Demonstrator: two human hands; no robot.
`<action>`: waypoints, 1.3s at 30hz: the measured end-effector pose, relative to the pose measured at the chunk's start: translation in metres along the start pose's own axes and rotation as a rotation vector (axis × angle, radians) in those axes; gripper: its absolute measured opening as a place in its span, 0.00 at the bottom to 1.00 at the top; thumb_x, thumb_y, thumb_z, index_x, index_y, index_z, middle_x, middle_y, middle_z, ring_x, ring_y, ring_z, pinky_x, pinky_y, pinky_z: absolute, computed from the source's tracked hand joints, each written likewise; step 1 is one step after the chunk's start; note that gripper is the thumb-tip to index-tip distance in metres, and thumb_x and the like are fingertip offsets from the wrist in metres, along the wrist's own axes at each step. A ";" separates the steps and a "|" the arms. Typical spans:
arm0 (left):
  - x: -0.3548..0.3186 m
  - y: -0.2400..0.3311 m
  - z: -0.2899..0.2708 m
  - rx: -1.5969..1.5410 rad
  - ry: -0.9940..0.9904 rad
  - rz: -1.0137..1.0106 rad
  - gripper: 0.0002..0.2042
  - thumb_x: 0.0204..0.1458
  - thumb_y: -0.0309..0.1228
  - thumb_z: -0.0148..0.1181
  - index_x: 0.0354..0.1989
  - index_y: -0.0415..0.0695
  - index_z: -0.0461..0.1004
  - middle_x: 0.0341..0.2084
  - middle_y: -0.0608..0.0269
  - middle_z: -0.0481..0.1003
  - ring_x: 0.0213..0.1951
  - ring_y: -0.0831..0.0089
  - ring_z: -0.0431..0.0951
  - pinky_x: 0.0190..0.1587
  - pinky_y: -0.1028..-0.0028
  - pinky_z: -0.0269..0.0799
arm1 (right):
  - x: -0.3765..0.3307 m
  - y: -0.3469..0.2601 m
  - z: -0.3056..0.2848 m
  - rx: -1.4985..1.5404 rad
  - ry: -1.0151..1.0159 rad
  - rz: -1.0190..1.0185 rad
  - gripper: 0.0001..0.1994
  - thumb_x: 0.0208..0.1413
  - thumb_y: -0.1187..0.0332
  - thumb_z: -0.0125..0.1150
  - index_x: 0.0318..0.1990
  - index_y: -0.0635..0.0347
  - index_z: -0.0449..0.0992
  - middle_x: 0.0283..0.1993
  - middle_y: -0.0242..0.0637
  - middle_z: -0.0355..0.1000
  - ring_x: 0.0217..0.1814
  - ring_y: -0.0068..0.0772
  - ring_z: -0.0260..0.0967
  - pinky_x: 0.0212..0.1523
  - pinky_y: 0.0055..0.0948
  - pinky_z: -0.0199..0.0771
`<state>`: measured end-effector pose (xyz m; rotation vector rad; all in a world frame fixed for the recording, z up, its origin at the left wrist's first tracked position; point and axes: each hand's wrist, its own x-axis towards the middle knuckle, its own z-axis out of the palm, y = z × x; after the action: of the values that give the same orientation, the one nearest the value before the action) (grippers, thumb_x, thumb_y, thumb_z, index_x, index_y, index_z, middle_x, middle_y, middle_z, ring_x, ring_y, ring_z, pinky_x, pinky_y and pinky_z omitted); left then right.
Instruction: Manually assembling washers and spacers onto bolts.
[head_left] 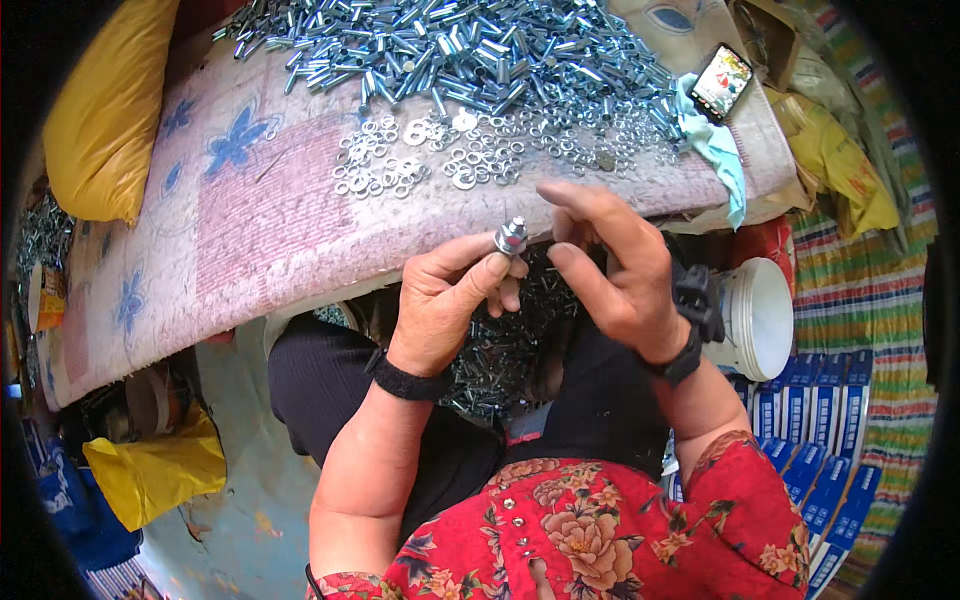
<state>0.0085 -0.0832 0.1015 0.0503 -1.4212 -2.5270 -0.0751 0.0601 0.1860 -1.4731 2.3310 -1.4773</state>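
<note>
Pinched upright between the thumb and fingers of my left hand (440, 300) is a silver anchor bolt (511, 236) with a nut and washer at its top. Just to its right, my right hand (622, 275) is apart from the bolt, its thumb and forefinger spread with nothing seen between them. Loose washers and rings (382, 160) lie on the padded table beyond my hands. Behind them spreads a big heap of shiny metal sleeves (460, 50). Below my hands, between my knees, is a pile of dark bolts (490, 365), partly hidden.
The table's cloth cover (270, 240) has its near edge just beyond my hands. A phone (722, 82) and a light blue cloth (715, 150) lie at its right end. A white bucket (765, 320) and blue-and-white boxes (825, 400) stand at right; a yellow sack (110, 110) is far left.
</note>
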 end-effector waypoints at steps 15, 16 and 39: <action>-0.003 -0.004 0.012 0.773 -0.067 0.220 0.14 0.41 0.28 0.63 0.37 0.40 0.72 0.25 0.57 0.73 0.27 0.68 0.74 0.33 0.74 0.69 | 0.039 0.082 -0.002 -0.448 -0.090 -0.078 0.12 0.49 0.63 0.55 0.20 0.60 0.68 0.18 0.44 0.64 0.22 0.45 0.65 0.20 0.36 0.62; -0.003 -0.004 0.010 0.775 -0.067 0.224 0.14 0.41 0.28 0.63 0.37 0.40 0.72 0.25 0.57 0.73 0.27 0.68 0.74 0.33 0.74 0.69 | 0.055 0.090 0.000 -0.445 -0.014 -0.073 0.08 0.48 0.65 0.55 0.24 0.60 0.70 0.23 0.43 0.67 0.26 0.43 0.67 0.23 0.36 0.65; 0.011 -0.006 0.003 -0.057 0.246 -0.026 0.15 0.56 0.29 0.47 0.48 0.34 0.64 0.36 0.57 0.73 0.34 0.71 0.75 0.33 0.78 0.72 | 0.036 0.055 0.027 -0.183 -0.194 -0.255 0.05 0.42 0.70 0.57 0.23 0.61 0.71 0.21 0.43 0.68 0.23 0.43 0.68 0.23 0.34 0.67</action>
<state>-0.0040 -0.0801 0.0988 0.3582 -1.2597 -2.4781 -0.1209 0.0222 0.1476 -1.9254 2.2827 -1.1225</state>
